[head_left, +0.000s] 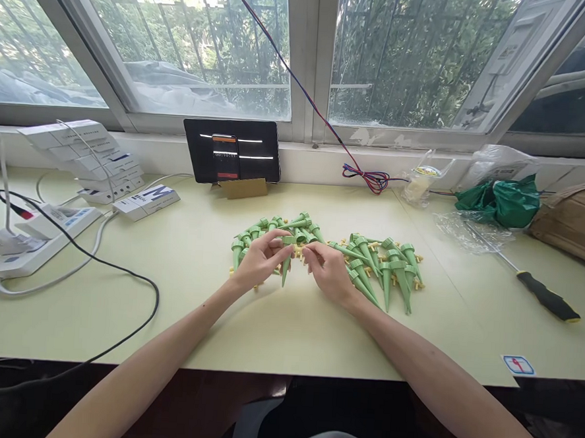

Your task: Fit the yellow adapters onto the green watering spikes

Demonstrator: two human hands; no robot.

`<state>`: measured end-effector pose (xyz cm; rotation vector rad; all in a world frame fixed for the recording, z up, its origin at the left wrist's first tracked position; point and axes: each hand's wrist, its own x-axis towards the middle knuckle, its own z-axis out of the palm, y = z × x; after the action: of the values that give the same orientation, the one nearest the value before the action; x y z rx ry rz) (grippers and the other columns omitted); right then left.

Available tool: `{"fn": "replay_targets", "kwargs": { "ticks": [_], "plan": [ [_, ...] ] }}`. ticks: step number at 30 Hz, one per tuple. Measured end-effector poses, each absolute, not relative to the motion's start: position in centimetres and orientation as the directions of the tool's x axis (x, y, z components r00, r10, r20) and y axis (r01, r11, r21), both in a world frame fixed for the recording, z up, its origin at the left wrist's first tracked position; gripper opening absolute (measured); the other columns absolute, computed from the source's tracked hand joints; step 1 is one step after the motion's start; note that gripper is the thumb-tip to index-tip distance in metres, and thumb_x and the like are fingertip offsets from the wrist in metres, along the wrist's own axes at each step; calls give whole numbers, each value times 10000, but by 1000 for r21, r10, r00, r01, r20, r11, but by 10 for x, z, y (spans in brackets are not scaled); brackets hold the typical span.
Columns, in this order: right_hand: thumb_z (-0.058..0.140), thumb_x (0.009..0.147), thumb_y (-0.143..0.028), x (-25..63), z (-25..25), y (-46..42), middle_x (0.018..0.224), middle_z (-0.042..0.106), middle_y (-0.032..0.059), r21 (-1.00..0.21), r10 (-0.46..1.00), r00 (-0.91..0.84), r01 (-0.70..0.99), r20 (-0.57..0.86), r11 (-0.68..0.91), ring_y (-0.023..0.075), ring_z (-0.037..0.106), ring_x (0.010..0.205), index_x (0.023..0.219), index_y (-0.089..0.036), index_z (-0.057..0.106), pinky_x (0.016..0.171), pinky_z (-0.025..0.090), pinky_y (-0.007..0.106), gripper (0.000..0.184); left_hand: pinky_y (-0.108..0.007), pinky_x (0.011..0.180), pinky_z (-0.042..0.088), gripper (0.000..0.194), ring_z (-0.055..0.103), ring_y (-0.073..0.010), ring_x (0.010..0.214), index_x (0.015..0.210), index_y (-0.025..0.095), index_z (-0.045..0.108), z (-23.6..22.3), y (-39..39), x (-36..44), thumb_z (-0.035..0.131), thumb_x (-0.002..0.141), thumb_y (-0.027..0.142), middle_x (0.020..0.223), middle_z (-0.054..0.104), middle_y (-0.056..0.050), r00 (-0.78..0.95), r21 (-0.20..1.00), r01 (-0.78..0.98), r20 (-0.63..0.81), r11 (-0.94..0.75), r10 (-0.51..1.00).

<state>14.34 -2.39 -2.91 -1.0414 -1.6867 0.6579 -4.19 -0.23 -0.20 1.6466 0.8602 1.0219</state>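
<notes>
My left hand (262, 261) is closed on a green plastic watering spike (285, 271), its pointed end hanging down. Close beside it, my right hand (329, 270) pinches at a small yellow valve piece (298, 250) by the spike's cap; my fingers partly hide where the two meet. Behind my left hand lies a pile of green spikes (299, 222) with yellow pieces among them. A second pile of green spikes (389, 264) with yellow fittings (418, 285) lies to the right of my right hand.
A tablet (263, 144) on a cardboard stand (243, 188) stands at the back. White boxes (100, 161), a power strip (43, 247) and a black cable (135, 273) occupy the left. On the right are a screwdriver (545, 295), a green bag (506, 200) and a brown box (574, 220).
</notes>
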Motion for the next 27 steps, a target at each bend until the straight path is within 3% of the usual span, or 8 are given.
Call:
{"fn": "replay_targets", "kwargs": {
  "ticks": [9,14,21,27],
  "plan": [
    [560,946,-421,140,-29,-26,870,676,43,-834,868,-121,241,482,496,145,622,656,1068,-192,614,601,505,255,265,-274,525,547,288,653,-159,601,1097,218,578,-4,-1,-42,654,889,403,733,634,-1,390,961,63,226,-270,893],
    [543,957,-395,140,-31,-25,851,666,37,-831,866,-122,241,486,501,134,604,621,1016,-193,622,598,508,256,224,-285,547,555,300,653,-160,602,1106,217,578,-3,-1,-43,655,888,409,718,636,4,394,958,68,229,-277,890],
    [483,989,-427,143,-29,-24,739,647,21,-816,875,-152,317,459,483,137,587,599,881,-188,653,590,483,249,313,-288,557,549,302,656,-158,602,1105,206,577,-4,-1,-42,659,890,400,750,656,-8,407,957,68,231,-281,884],
    [488,993,-404,142,-29,-24,832,679,38,-814,870,-131,308,476,492,133,593,615,964,-180,653,617,488,255,279,-269,519,534,297,656,-156,583,1105,210,571,-7,1,-43,655,895,402,740,646,1,411,955,65,239,-290,880]
  ]
}}
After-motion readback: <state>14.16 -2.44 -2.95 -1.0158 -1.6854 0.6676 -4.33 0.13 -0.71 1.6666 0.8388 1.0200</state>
